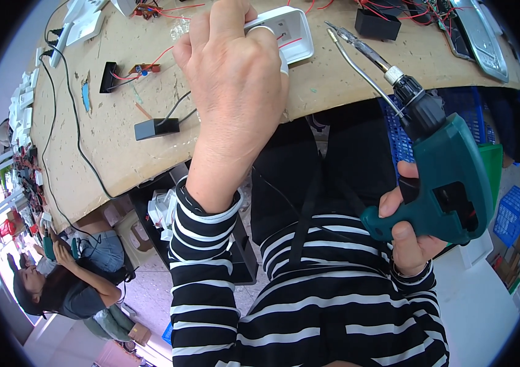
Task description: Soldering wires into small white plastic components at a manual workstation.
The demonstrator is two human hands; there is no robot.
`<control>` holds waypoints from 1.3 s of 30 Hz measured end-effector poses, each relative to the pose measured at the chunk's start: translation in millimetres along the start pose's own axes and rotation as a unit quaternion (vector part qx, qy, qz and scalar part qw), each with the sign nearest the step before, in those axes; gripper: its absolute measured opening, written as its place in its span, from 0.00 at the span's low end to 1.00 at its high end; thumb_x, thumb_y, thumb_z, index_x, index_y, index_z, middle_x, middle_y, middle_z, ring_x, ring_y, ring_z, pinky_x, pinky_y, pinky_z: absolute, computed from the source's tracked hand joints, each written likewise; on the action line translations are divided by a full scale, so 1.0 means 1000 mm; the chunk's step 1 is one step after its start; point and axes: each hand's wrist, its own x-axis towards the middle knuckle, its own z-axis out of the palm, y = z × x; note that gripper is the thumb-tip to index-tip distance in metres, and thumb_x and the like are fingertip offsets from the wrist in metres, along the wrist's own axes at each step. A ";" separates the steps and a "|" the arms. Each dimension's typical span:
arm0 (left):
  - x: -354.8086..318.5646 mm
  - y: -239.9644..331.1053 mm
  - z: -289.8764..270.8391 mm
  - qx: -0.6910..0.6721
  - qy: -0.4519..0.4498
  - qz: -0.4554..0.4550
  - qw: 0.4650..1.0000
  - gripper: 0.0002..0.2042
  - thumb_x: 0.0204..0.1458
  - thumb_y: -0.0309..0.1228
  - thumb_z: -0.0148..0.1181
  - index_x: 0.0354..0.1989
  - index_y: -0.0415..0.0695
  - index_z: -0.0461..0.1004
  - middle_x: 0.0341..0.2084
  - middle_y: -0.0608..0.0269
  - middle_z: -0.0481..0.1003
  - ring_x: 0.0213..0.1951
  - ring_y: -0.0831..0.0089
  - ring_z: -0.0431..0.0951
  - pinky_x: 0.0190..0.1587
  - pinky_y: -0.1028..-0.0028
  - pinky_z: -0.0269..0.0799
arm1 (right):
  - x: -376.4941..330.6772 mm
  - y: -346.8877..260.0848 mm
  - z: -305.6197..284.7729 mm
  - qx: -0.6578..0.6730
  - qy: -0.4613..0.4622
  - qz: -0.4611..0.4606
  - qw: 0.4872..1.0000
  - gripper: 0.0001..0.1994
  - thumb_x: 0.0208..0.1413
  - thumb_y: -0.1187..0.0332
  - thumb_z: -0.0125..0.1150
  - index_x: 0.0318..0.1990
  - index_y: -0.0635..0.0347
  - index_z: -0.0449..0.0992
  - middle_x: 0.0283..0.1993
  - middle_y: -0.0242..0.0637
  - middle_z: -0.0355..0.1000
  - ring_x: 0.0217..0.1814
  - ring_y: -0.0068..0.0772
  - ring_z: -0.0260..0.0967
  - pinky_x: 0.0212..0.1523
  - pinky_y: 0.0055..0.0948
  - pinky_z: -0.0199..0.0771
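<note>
Item: one dark green plastic soldering gun with a black collar [456, 156], at the right of the frame, its metal tip pointing to the upper left and a thin curved metal tube running beside it. The person's right hand [418, 243] is closed around its handle, fingers curled on one side and thumb on the other.

Item: one white rectangular plastic housing with rounded corners [304, 37], open side up, at the upper centre of the frame, with red wire inside. The person's left hand [235, 73] lies over its left end, back of the hand uppermost (the fingertips are hidden, so whether they pinch the housing cannot be told).

Surroundings: a worn tan workbench [110, 168] spans the upper frame. On it, left of the left hand, lie a small black rectangular box with a dark cord [157, 129] and a small brown circuit board with red wires [145, 68]. An open black square box [377, 25] stands at the upper right. Another person [91, 272] sits at the lower left.
</note>
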 end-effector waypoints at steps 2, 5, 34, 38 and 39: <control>0.001 0.000 -0.002 -0.007 -0.007 -0.001 1.000 0.06 0.30 0.23 0.59 0.21 0.36 0.75 0.34 0.61 0.70 0.37 0.64 0.68 0.43 0.68 0.59 | 0.000 0.001 -0.002 -0.008 0.000 0.005 1.000 0.33 0.46 0.71 0.59 0.59 0.63 0.49 0.53 0.57 0.59 0.31 0.28 0.68 0.30 0.22 0.72; 0.001 -0.002 -0.007 -0.029 -0.008 -0.007 1.000 0.08 0.31 0.24 0.61 0.24 0.36 0.75 0.35 0.61 0.70 0.38 0.65 0.69 0.43 0.68 0.59 | 0.001 0.001 -0.004 -0.012 0.005 0.015 1.000 0.33 0.46 0.72 0.59 0.60 0.63 0.49 0.53 0.58 0.59 0.31 0.27 0.68 0.30 0.22 0.72; -0.007 -0.007 0.001 0.005 0.082 0.031 0.996 0.06 0.33 0.27 0.63 0.23 0.44 0.76 0.33 0.68 0.71 0.34 0.73 0.68 0.42 0.66 0.49 | 0.004 0.005 -0.010 -0.019 -0.069 -0.004 0.997 0.32 0.46 0.72 0.59 0.58 0.65 0.52 0.52 0.57 0.61 0.32 0.28 0.69 0.31 0.22 0.72; -0.007 -0.007 0.001 0.012 0.061 0.030 0.998 0.06 0.35 0.28 0.63 0.24 0.44 0.76 0.34 0.68 0.71 0.34 0.74 0.69 0.44 0.67 0.50 | 0.003 0.004 -0.007 -0.012 -0.061 0.023 0.998 0.31 0.45 0.72 0.59 0.58 0.66 0.53 0.52 0.56 0.61 0.33 0.28 0.69 0.31 0.22 0.72; -0.007 -0.006 0.001 0.000 0.068 0.023 0.997 0.05 0.36 0.28 0.63 0.24 0.44 0.76 0.34 0.68 0.71 0.35 0.74 0.69 0.45 0.67 0.50 | 0.003 0.005 -0.007 -0.012 -0.062 0.023 0.998 0.31 0.45 0.72 0.59 0.58 0.66 0.53 0.52 0.56 0.61 0.33 0.28 0.69 0.31 0.22 0.72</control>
